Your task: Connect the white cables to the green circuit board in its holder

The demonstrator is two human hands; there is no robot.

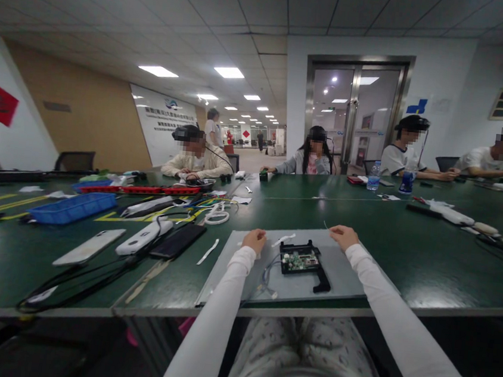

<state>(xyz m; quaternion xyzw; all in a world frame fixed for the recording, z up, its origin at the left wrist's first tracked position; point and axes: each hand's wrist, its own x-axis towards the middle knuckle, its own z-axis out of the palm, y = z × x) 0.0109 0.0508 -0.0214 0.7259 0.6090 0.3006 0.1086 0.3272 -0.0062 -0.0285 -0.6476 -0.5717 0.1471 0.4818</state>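
Where ceiling lights (158, 71) glow, green table (286, 201), circuit board (298, 260) on grey mat (343, 280).

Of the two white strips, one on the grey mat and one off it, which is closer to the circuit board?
The white strip on the grey mat, near the circuit board; the other strip lies left of the mat, on green tabletop.

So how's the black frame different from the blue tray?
The frame is black, while the tray is blue. The frame has a green circuit board in it and an arm sticking out; the tray has a boxy shape with raised sides. The frame lies on the grey mat, the tray off to the left on the green table.
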